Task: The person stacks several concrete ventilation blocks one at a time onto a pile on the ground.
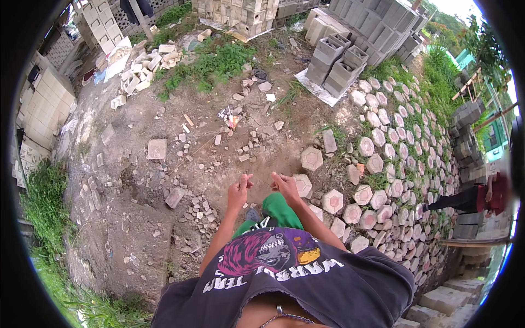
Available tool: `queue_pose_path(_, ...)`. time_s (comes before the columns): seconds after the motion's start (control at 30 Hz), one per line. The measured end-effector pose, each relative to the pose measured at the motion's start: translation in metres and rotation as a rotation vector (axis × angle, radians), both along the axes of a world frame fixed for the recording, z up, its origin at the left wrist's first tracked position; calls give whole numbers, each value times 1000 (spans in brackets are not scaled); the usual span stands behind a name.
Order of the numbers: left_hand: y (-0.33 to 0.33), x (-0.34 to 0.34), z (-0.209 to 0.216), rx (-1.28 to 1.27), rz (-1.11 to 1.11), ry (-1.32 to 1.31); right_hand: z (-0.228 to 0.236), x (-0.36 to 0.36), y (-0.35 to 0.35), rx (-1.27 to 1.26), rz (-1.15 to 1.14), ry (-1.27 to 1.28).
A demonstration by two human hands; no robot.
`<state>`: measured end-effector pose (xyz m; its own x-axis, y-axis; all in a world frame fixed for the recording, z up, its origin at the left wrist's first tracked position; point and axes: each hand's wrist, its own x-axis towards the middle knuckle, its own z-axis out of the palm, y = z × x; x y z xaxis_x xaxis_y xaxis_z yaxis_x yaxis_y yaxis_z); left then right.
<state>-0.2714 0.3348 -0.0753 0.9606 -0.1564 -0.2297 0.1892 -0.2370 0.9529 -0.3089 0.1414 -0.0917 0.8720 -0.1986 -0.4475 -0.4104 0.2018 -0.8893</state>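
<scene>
Pavers (pixel 332 201) beside right hand (pixel 286 186), rubble (pixel 203 213) near left hand (pixel 238 191), blocks (pixel 322 68) beyond

Downward fisheye from head height

A pale hexagonal paver (pixel 303 186) lies just right of the hands (pixel 285 186).

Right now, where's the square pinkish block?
In the head view, the square pinkish block lies on dirt, left of and ahead of the left hand, with small rubble close to its right.
</scene>
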Motion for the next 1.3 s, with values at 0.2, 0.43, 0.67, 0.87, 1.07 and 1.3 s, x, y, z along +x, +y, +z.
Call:
queue_pose_path(0.2, -36, 63, -19, -39, -124, 94, -14, 37, -23, 8, -82, 13)
queue_pose_path(0.43, -122, 166, -23, -30, -285, 93, -35, 138, -92, 101, -233, -7)
queue_pose_path(0.67, -227, 292, -17, -94, -365, 62, -22, 240, -196, -36, -274, -98)
queue_pose_path(0.87, -280, 366, -39, -109, -385, 184, -24, 292, -240, 25, -372, -128)
queue_pose_path(1.07, -338, 448, -32, -279, -518, 268, -34, 354, -276, -30, -468, -25)
queue_pose_path(1.3, -420, 589, -11, -163, -674, 45, -16, 463, -330, -7, -662, -24)
